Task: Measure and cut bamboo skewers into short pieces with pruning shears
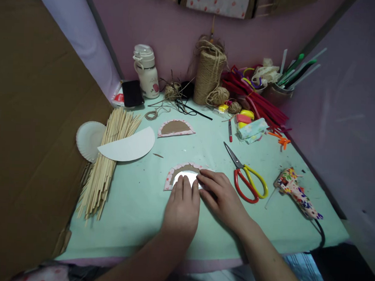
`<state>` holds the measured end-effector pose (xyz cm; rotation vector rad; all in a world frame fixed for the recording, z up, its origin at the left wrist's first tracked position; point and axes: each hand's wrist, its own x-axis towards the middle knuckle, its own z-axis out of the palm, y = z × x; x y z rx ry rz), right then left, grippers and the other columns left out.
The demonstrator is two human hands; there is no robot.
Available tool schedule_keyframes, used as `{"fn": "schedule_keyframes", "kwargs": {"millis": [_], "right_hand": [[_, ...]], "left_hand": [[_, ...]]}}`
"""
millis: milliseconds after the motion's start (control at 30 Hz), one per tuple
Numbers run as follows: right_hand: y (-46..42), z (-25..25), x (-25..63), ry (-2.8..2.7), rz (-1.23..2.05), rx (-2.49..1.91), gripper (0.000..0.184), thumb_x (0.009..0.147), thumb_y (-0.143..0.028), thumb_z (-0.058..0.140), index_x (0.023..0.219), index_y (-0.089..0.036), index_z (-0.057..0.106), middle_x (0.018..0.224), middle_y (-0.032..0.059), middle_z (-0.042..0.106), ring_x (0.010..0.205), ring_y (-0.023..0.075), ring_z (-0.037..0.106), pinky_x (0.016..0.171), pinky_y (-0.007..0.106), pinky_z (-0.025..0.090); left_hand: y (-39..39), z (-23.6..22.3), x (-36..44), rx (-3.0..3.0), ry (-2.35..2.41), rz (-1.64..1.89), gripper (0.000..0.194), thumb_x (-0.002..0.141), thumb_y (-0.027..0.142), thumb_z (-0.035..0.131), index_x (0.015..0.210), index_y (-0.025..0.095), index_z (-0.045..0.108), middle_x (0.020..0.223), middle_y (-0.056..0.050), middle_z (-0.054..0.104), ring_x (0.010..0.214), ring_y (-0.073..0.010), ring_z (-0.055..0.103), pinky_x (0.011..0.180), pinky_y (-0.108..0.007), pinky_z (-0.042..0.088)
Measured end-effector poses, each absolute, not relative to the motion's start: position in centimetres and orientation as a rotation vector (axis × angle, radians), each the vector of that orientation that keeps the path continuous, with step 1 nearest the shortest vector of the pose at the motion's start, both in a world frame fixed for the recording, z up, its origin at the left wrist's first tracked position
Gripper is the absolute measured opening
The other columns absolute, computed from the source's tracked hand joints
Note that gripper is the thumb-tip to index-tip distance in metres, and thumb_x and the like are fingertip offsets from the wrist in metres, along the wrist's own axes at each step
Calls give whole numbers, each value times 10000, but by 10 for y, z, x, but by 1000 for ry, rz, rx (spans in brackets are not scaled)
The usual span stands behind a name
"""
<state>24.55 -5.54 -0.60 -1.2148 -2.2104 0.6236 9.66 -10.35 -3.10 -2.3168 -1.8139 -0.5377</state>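
A half-circle of brown cardboard (175, 170) lies near the middle of the table, its curved edge wrapped in pink-dotted fabric. On top of it rests a shiny white half-round piece (188, 173), partly under my fingers. My left hand (181, 210) presses down on this piece with its fingers stretched and side by side. At the right end, my right hand (224, 197) has its fingers extended, with the tips touching the right side of the piece and the thumb apart. Farther back lies a second fabric-edged half-circle (176, 127).
Scissors (243, 169) lie right of my hands, with a flower-patterned glue gun (299, 193) beyond. Bamboo sticks (102, 182) and a white paper half-circle (128, 146) are at left. Along the back stand a bottle (148, 75), a twine spool (206, 75) and red pipe cleaners (256, 95).
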Motion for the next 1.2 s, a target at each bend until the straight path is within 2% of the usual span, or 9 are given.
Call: {"fn": "schedule_keyframes", "kwargs": {"millis": [100,167,300,533,667,800,1000,1200], "right_hand": [[-56,-5,248,-2058,740,-1248,393,919,-234,538,1310,-270,505,1427,104,439,1227,251,506,993,461,484],[-57,-5,250,-1966,782,-1258,391,911,-236,550,1298,-266,500,1447,114,391,1170,232,551,969,429,505],[-57,-6,251,-1907,795,-1278,367,906,-237,550,1271,-259,509,1398,122,416,1020,201,611,911,408,533],[-57,-9,252,-1936,762,-1264,341,897,-261,555,1237,-246,540,1295,114,489,1077,226,589,899,393,532],[-57,-11,252,-1946,750,-1264,320,897,-276,553,1215,-248,565,1269,108,507,1117,242,570,920,404,522],[-57,-12,251,-1956,733,-1262,300,898,-282,556,1195,-244,578,1249,108,528,1134,248,559,929,408,514],[-57,-12,251,-1978,720,-1243,267,893,-261,569,1157,-226,593,1197,101,561,1120,233,559,950,399,491],[-56,-13,249,-1982,714,-1238,243,893,-252,575,1132,-223,609,1182,101,566,1103,225,563,951,391,488]], "left_hand": [[-103,-28,96,-2365,-1816,-449,416,859,77,465,1265,67,553,1297,-257,567,1267,-360,503,1011,-500,458],[-103,-26,96,-2369,-1801,-389,433,859,70,432,1276,80,550,1299,-229,577,1276,-345,496,1008,-500,462],[-103,-28,97,-2459,-1795,-334,502,834,40,385,1310,80,539,1363,-205,536,1338,-337,423,1052,-536,415],[-100,-19,95,-2552,-1769,-19,533,860,97,407,1387,46,464,1438,-208,460,1387,-317,350,1121,-527,324],[-99,-10,94,-2529,-1714,93,521,887,120,387,1399,49,449,1440,-203,461,1361,-314,395,1108,-504,346],[-99,-5,96,-2485,-1734,114,497,899,153,407,1379,47,478,1424,-215,473,1319,-345,445,1073,-478,393],[-100,-4,98,-2528,-1702,147,471,936,197,390,1374,49,482,1429,-213,468,1352,-328,405,1097,-477,358],[-101,-7,99,-2471,-1715,54,452,962,225,379,1360,48,498,1391,-221,504,1325,-320,439,1090,-476,360]]}}
